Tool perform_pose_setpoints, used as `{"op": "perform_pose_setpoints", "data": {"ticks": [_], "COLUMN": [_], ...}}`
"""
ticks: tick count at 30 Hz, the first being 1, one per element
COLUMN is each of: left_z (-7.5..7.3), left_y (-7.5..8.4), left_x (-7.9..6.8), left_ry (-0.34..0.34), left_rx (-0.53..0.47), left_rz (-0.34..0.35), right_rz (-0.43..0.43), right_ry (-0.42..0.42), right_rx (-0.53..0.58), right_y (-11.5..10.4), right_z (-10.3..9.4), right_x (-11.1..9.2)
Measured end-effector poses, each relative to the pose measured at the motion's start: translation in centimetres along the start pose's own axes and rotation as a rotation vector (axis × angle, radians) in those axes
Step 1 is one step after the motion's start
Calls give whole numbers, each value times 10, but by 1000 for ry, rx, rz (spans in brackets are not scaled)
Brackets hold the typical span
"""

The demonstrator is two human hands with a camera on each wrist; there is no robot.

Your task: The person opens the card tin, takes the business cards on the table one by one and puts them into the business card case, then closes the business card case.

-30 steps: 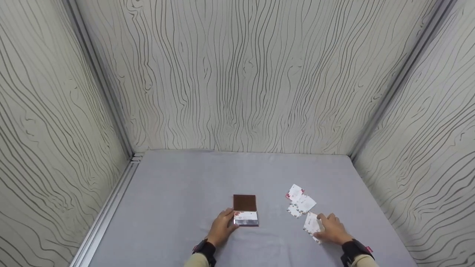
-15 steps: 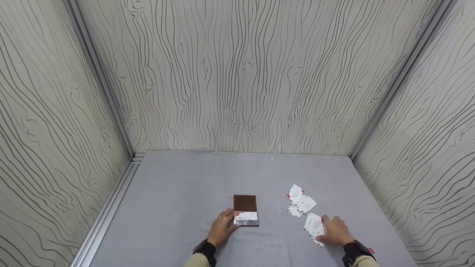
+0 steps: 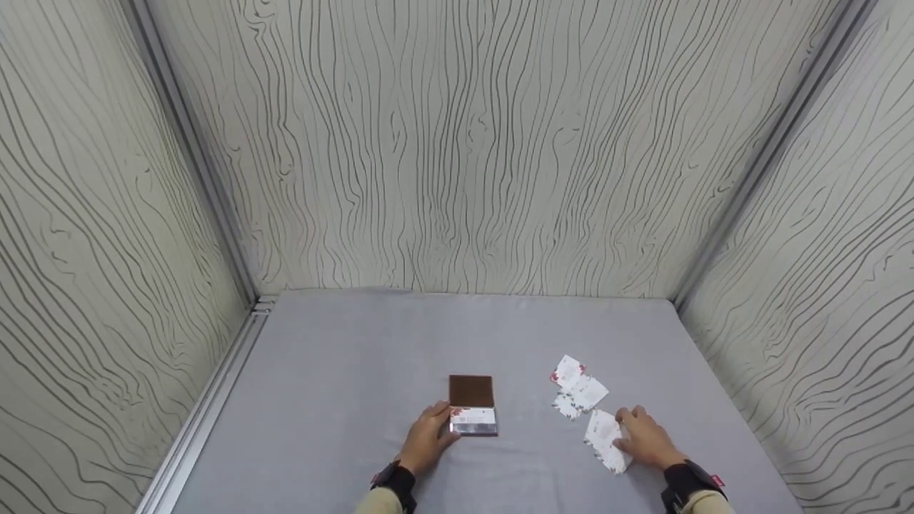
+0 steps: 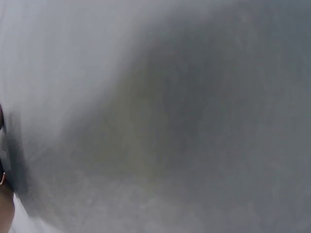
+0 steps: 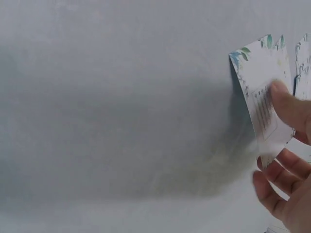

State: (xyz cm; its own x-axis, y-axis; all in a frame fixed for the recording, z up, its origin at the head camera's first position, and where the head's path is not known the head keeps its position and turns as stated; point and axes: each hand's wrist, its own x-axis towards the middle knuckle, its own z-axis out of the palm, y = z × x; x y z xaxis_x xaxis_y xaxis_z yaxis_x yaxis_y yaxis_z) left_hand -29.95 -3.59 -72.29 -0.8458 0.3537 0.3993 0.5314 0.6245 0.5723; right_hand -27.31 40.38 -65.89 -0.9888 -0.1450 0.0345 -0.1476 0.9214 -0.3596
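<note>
The part-curled right hand (image 3: 645,438) pinches a card (image 5: 260,73) well right of the brown holder (image 3: 472,402) that the part-curled left hand (image 3: 425,437) grips.

Fingers (image 5: 265,190) pinching card (image 5: 263,104) (leaf-printed), grey surface (image 5: 97,48)

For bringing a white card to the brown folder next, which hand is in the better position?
Likely the right hand: its fingers hold a white card, near the other cards. The left hand holds the left edge of the brown folder.
</note>
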Motion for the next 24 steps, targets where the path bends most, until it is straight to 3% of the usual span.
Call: {"op": "perform_pose_setpoints", "data": {"ticks": [5, 13, 17, 24], "left_z": [2, 5, 4, 5], "left_y": [0, -2, -1, -2], "left_x": [1, 2, 2, 1], "left_ry": [-2, 8, -3, 4], "left_rx": [-17, 16, 11, 8], "left_rz": [-17, -8, -29, -12], "right_rz": [-75, -65, -97, -61], "right_ry": [66, 33, 40, 88], "right_rx": [-4, 57, 83, 139], "right_y": [-3, -5, -4, -8], "right_z": [-5, -10, -11, -14], "right_x": [3, 5, 6, 11]}}
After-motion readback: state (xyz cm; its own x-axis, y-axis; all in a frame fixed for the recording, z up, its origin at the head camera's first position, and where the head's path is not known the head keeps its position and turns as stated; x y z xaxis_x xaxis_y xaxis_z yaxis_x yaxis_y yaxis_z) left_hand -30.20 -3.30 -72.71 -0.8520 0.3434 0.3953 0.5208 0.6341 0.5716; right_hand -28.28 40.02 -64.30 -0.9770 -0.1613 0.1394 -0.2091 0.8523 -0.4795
